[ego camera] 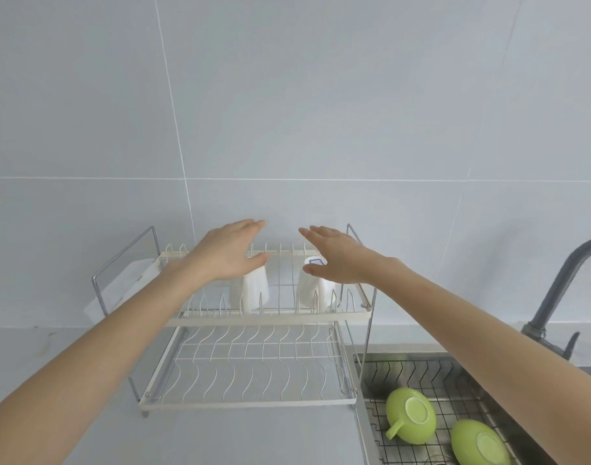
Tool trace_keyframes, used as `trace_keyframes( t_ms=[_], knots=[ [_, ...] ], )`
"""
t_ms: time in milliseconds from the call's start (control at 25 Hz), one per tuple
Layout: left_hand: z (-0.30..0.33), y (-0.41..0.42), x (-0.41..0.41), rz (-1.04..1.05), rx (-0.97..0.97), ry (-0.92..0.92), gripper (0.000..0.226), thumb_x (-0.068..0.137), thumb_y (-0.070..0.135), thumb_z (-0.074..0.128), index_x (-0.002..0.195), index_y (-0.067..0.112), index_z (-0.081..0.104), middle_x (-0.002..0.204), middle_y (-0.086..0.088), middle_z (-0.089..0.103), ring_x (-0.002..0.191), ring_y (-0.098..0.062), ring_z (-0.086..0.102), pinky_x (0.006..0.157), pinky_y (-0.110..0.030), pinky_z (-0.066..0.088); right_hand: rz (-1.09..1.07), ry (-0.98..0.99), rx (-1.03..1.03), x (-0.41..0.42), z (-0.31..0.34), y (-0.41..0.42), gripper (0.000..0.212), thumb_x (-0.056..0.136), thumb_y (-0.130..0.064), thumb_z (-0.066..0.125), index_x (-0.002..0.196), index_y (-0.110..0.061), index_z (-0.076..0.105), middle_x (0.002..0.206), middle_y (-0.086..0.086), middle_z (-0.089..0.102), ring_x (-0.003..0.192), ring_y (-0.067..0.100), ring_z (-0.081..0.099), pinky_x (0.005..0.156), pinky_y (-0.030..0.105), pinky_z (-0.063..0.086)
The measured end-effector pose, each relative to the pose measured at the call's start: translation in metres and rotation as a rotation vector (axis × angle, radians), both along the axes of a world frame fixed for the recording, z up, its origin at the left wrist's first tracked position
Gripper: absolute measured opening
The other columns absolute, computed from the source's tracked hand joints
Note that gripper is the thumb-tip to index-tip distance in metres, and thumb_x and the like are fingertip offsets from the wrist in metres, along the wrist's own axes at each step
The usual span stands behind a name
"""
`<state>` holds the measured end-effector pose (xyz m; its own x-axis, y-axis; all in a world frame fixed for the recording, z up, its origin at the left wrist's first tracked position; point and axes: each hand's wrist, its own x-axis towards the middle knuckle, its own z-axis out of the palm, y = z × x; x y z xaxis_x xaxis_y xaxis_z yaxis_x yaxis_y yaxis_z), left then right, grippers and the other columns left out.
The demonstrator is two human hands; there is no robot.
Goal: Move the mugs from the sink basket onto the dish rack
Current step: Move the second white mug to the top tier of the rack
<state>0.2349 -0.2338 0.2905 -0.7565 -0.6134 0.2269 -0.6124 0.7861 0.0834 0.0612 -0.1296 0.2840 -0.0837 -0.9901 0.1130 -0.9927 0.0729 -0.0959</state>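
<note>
Two white mugs stand upside down on the upper tier of the two-tier wire dish rack (253, 319): the left mug (253, 290) and the right mug (312, 290), whose base has a blue outline. My left hand (225, 251) hovers just above the left mug with fingers spread, holding nothing. My right hand (337, 255) hovers over the right mug, also open and empty. Two green mugs lie upside down in the sink basket (421, 370) at the lower right: one with its handle pointing left (411, 416), the other (480, 443) nearer the bottom edge.
The rack's lower tier (247, 370) holds nothing. A grey faucet (562, 290) rises at the right behind the sink. A white cloth or board (119, 290) leans behind the rack's left side. Grey countertop (220, 437) lies in front, tiled wall behind.
</note>
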Motion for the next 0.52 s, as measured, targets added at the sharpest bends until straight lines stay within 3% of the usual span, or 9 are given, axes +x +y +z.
trace_keyframes(
  t_ms=[280,520],
  knots=[
    [0.008,0.069,-0.055,-0.039,-0.103,0.023,0.065,0.088,0.043,0.041,0.142,0.019,0.013,0.155,-0.007,0.014,0.142,-0.024,0.012,0.116,-0.041,0.015,-0.103,0.057,-0.121,-0.045,0.009,0.080,0.072,0.091,-0.037,0.048,0.147,-0.016,0.008,0.158,0.009,0.008,0.146,0.025,0.003,0.118,0.037,0.007],
    [-0.001,0.122,-0.120,-0.065,-0.125,-0.015,0.066,0.089,0.046,0.035,0.143,0.021,0.006,0.156,-0.006,0.005,0.143,-0.026,0.003,0.115,-0.045,0.008,-0.197,0.091,-0.110,-0.100,0.003,0.142,0.080,0.088,-0.041,0.051,0.147,-0.021,0.001,0.158,0.007,0.003,0.146,0.024,-0.003,0.119,0.038,0.001]
  ],
)
